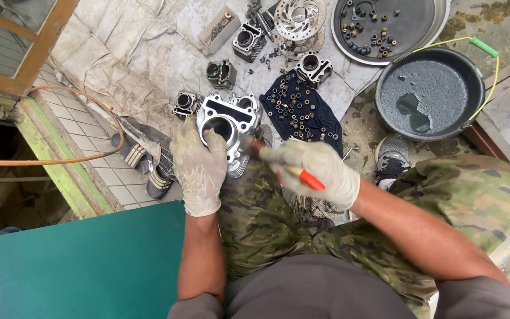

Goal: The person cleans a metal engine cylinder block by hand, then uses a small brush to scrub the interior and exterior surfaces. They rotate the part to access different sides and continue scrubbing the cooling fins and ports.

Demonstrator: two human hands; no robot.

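While you steady the silver, finned cast-metal engine cylinder block (226, 127) at the centre of the frame, propped over your camouflage-trousered knee (255, 207), judge it heavy, stiff and probably oily, so slippery under gloves. Its thin fins look like the part most likely to chip; the solid wall around the round bore gives the safer hold. Your gloved left hand (199, 165) reaches straight forward, fingers curled closed over the block's near rim, thumb at the bore's edge. Your gloved right hand (317, 168) comes in from the lower right, forearm angled across your lap, fingers wrapped shut around an orange-handled tool (302, 176) whose tip meets the block's right side. Small bolts lie on a dark cloth (302, 112) just beyond.
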